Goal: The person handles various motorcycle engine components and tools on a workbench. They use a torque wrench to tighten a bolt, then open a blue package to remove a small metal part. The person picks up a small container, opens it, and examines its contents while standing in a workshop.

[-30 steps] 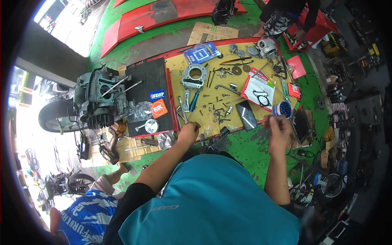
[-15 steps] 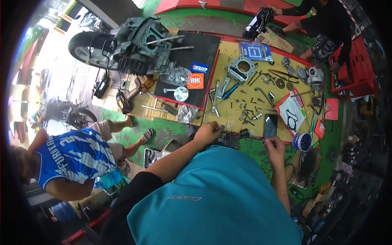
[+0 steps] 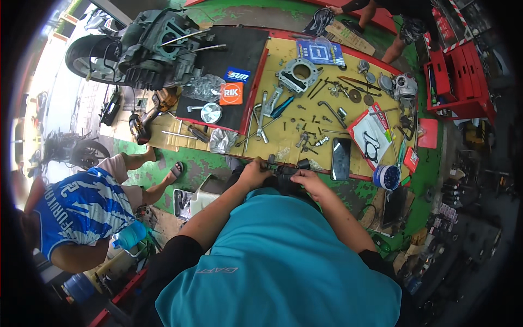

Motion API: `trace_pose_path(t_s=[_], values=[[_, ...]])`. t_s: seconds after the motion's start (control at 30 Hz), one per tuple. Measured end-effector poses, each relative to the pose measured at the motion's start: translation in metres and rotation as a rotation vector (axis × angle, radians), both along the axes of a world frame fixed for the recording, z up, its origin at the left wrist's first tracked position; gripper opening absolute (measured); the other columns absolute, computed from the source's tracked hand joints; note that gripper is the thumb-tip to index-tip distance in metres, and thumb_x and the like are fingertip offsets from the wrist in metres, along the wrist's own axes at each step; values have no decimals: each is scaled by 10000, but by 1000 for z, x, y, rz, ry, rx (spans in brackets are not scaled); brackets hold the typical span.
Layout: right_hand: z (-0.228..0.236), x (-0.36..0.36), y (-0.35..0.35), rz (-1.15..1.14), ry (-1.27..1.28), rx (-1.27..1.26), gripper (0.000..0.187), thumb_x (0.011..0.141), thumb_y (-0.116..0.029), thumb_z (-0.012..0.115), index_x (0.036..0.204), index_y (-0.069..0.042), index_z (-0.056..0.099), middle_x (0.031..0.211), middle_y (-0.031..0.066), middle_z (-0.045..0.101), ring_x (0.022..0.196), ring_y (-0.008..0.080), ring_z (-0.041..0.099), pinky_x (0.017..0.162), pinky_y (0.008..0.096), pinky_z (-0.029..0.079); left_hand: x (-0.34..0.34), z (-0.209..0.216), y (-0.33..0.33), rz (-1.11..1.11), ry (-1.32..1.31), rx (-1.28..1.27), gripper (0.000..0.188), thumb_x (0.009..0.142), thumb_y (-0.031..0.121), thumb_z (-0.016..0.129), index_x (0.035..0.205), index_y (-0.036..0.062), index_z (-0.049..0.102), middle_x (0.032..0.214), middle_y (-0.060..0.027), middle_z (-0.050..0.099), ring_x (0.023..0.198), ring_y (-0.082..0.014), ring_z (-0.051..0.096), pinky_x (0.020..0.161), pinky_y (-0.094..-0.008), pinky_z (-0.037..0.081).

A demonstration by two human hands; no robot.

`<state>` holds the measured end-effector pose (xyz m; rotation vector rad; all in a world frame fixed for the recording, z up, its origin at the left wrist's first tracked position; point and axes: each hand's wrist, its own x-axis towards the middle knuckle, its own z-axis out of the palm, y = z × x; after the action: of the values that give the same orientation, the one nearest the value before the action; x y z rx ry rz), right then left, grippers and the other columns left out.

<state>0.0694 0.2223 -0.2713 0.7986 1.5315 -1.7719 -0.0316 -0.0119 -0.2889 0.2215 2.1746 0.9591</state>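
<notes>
At the near edge of the table, my left hand (image 3: 255, 173) is closed on the left end of a dark part (image 3: 283, 172). The part has a short black round end (image 3: 303, 163) on its right; its exact kind I cannot make out. My right hand (image 3: 308, 183) is closed in a pinch at the part's right side. Whatever is between those fingertips is too small to tell. Just beyond my right hand lies a black phone (image 3: 341, 158). Several small bolts (image 3: 309, 121) and a combination wrench (image 3: 262, 117) are spread on the yellow table top (image 3: 289, 52) ahead.
An engine (image 3: 163, 46) with a wheel stands far left. A cylinder block (image 3: 298, 74), a piston (image 3: 211, 113), a gasket pack (image 3: 370, 136) and a blue tub (image 3: 387, 177) sit on the table. A person in a blue jersey (image 3: 87, 212) is at left; another stands far right beside a red tool cabinet (image 3: 463, 76).
My right hand has moved left from beside the phone to the dark part. My left hand stays at the part's left end. The whole view has shifted, so the table appears further left.
</notes>
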Motion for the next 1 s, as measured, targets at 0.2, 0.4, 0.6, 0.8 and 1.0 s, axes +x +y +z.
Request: trace_pose_path(t_s=[0.2, 0.4, 0.6, 0.8, 1.0], values=[[-10, 15, -13, -563, 8, -349, 87, 945, -175, 681, 988, -125, 625, 1043, 27, 680, 1016, 210, 656, 867, 427, 519, 11, -19, 2, 217, -146, 329, 282, 908, 103, 715, 1033, 2, 483, 886, -156, 680, 835, -237, 718, 733, -358, 565], [-6, 16, 4, -660, 106, -551, 155, 950, -154, 656, 1067, -66, 606, 1108, 118, 678, 1088, 285, 653, 989, 458, 518, 8, 14, 19, 305, -284, 600, 212, 966, 32, 647, 1066, 20, 461, 966, -103, 655, 904, -174, 699, 757, -313, 574], [24, 3, 8, -805, 127, -620, 134, 957, -142, 642, 1055, -59, 605, 1128, 131, 671, 1108, 307, 639, 1013, 476, 501, -18, 52, 41, 267, -283, 652, 311, 963, 38, 660, 1190, 16, 448, 1086, -121, 623, 955, -180, 684, 794, -298, 560], [35, -23, 14, -985, 226, -619, 183, 936, -158, 677, 1073, -65, 601, 1134, 103, 647, 1149, 290, 594, 1037, 464, 477, -36, 78, 60, 236, -322, 759, 531, 970, 67, 659, 1404, 33, 355, 1411, -171, 474, 1099, -214, 641, 893, -341, 547], [34, -62, 20, -974, 241, -606, 178, 931, -142, 678, 1070, -72, 592, 1144, 91, 631, 1169, 303, 593, 1069, 477, 449, -47, 60, 72, 304, -268, 810, 744, 958, 58, 662, 1544, 42, 204, 1503, -224, 397, 1168, -256, 619, 1005, -378, 495]])
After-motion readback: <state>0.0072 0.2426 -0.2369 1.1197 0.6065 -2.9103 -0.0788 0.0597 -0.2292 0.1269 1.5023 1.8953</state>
